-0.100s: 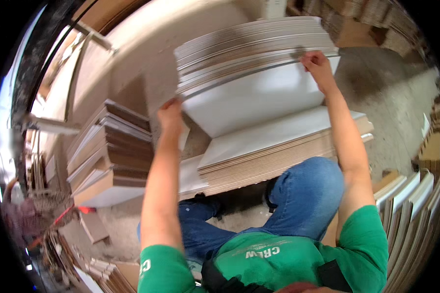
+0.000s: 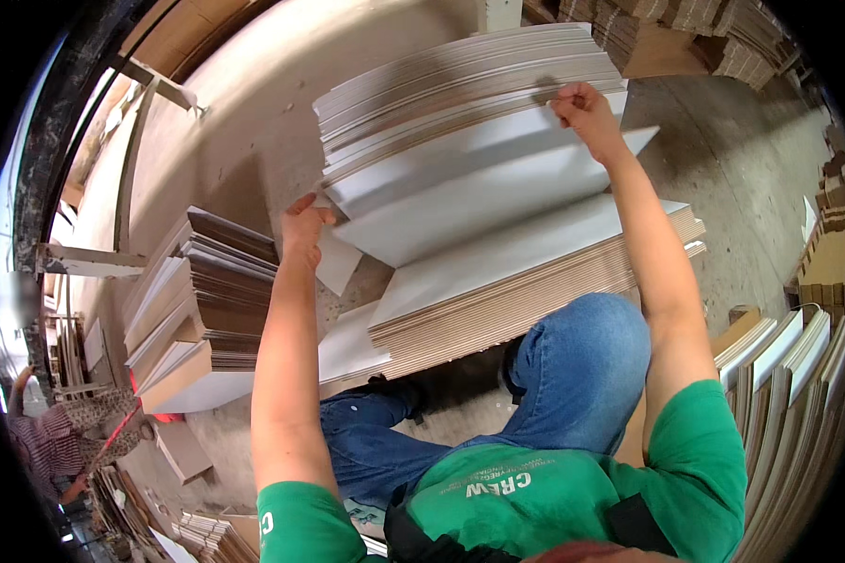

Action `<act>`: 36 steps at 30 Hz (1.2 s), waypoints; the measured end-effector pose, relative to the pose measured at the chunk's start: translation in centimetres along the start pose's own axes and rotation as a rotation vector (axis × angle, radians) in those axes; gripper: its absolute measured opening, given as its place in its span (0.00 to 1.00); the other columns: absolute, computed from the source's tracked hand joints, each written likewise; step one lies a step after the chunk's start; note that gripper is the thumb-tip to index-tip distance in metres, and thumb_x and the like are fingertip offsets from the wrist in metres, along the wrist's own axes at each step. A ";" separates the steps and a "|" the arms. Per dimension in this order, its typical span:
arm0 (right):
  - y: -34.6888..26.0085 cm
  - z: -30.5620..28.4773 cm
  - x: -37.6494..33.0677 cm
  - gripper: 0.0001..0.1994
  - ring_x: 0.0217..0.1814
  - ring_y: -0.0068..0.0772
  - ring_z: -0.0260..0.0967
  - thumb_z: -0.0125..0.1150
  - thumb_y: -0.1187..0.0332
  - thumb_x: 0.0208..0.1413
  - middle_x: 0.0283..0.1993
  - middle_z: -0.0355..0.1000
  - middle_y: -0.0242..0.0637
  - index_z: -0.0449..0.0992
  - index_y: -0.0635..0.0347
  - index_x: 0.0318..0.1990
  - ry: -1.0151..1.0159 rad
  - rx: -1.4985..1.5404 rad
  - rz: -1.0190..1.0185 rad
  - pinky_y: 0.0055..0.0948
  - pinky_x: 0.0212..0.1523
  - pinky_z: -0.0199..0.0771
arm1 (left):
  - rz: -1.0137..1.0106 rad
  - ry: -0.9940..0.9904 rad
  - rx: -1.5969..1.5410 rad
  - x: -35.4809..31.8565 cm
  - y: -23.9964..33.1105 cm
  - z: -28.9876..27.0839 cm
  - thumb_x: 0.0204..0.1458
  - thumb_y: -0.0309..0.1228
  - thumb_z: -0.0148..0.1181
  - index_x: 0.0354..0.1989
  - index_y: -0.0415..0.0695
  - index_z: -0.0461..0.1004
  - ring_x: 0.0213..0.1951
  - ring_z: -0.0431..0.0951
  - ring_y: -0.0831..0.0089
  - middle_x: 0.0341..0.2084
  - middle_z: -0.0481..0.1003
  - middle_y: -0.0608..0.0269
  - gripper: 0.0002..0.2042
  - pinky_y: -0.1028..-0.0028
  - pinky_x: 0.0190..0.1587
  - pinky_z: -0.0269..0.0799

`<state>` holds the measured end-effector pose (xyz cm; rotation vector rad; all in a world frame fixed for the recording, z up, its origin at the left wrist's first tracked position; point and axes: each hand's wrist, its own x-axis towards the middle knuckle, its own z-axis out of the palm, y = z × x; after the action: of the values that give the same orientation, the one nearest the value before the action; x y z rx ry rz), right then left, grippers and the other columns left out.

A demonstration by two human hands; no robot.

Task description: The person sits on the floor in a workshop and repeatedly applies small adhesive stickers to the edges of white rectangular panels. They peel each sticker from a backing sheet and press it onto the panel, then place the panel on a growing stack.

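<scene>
A white cardboard sheet [image 2: 479, 202] stands tilted between two stacks, its upper edge free of both hands. My left hand [image 2: 305, 228] is beside the sheet's left corner, its fingers apart and holding nothing. Up by the front edge of the far stack of white-faced cardboard sheets [image 2: 441, 89] is my right hand [image 2: 587, 117]; its fingers are loosely bent, with no sheet seen between them. Close to my knees lies the near stack of cardboard sheets [image 2: 507, 300], white side up with brown edges toward me.
Folded cardboard [image 2: 202, 310] is piled at left. More white-and-brown sheets [image 2: 789, 403] stand on edge at lower right, and brown cardboard bundles [image 2: 695, 38] at far right. Another person [image 2: 61, 432] is at the far left. A loose white piece [image 2: 338, 263] lies on the concrete floor [image 2: 723, 178].
The white sheet has left both hands and tipped toward the near stack. My left fingers have spread. The whole view has shifted slightly.
</scene>
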<state>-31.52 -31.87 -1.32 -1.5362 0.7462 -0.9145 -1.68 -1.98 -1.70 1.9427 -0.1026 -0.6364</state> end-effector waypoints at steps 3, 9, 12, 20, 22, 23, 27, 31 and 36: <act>3.7 -0.9 0.7 0.10 0.27 0.25 0.64 0.58 0.73 0.40 0.25 0.68 0.34 0.67 0.60 0.32 -0.046 -0.347 -0.137 0.26 0.30 0.66 | 0.037 -0.022 -0.091 0.3 1.7 1.9 0.38 0.32 0.62 0.40 0.35 0.73 0.39 0.69 0.70 0.38 0.72 0.56 0.19 0.72 0.43 0.62; 7.1 2.3 -1.1 0.15 0.34 0.46 0.68 0.51 0.74 0.40 0.30 0.70 0.45 0.66 0.61 0.40 0.039 -0.997 -0.386 0.42 0.34 0.70 | 0.224 0.245 -0.049 1.2 -0.9 4.7 0.43 0.40 0.64 0.35 0.34 0.73 0.34 0.70 0.72 0.33 0.74 0.59 0.19 0.73 0.37 0.65; 8.0 2.0 -0.7 0.14 0.38 0.47 0.66 0.46 0.76 0.43 0.33 0.69 0.49 0.66 0.65 0.41 0.037 -1.142 -0.569 0.39 0.35 0.71 | 0.038 0.141 -0.237 4.6 -3.2 3.8 0.45 0.30 0.63 0.36 0.37 0.74 0.34 0.72 0.75 0.33 0.74 0.62 0.12 0.76 0.38 0.69; 1.5 -1.5 -1.5 0.11 0.33 0.43 0.69 0.57 0.62 0.45 0.26 0.71 0.40 0.69 0.59 0.30 0.178 -0.968 -0.212 0.39 0.31 0.70 | 0.160 0.273 -0.326 6.3 -5.7 4.9 0.44 0.30 0.63 0.39 0.33 0.73 0.38 0.73 0.73 0.38 0.74 0.57 0.16 0.75 0.41 0.69; -0.2 1.0 -0.6 0.12 0.29 0.44 0.69 0.59 0.59 0.44 0.24 0.71 0.40 0.69 0.58 0.28 0.153 -0.821 -0.241 0.40 0.30 0.68 | 0.233 0.102 -0.624 14.0 -8.2 2.4 0.44 0.30 0.62 0.37 0.32 0.73 0.37 0.73 0.73 0.36 0.74 0.57 0.14 0.75 0.41 0.69; 2.4 -1.9 -2.2 0.12 0.26 0.45 0.68 0.59 0.58 0.44 0.23 0.71 0.40 0.69 0.58 0.26 0.174 -0.858 -0.239 0.40 0.29 0.68 | 0.143 0.100 -0.508 7.7 -7.1 6.9 0.45 0.29 0.61 0.35 0.32 0.74 0.37 0.73 0.71 0.34 0.75 0.56 0.12 0.74 0.41 0.69; 1.1 -0.7 -3.5 0.13 0.23 0.33 0.69 0.62 0.58 0.44 0.22 0.72 0.39 0.72 0.60 0.24 0.134 -0.553 -0.222 0.31 0.25 0.67 | 0.162 0.277 -0.180 -0.3 -2.5 2.8 0.35 0.36 0.68 0.37 0.35 0.74 0.36 0.72 0.68 0.38 0.74 0.58 0.21 0.70 0.40 0.66; -0.9 -0.9 -3.9 0.14 0.20 0.18 0.54 0.62 0.64 0.48 0.15 0.62 0.29 0.66 0.60 0.19 0.191 -0.437 -0.330 0.21 0.23 0.60 | 0.156 0.101 0.028 -2.4 -1.3 -0.4 0.36 0.29 0.64 0.42 0.35 0.72 0.46 0.69 0.62 0.40 0.72 0.49 0.21 0.69 0.47 0.63; -7.2 3.7 -5.5 0.11 0.22 0.17 0.56 0.59 0.66 0.50 0.20 0.66 0.27 0.67 0.61 0.21 -0.164 -0.374 -0.186 0.18 0.25 0.60 | 0.388 -0.091 -0.096 -8.5 2.1 -5.9 0.42 0.20 0.56 0.36 0.38 0.76 0.34 0.72 0.77 0.31 0.76 0.61 0.11 0.79 0.40 0.66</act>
<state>-31.25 -24.26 4.77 -2.0120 0.6906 -0.8003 -5.70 4.83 5.20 1.7364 -0.4850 -0.4601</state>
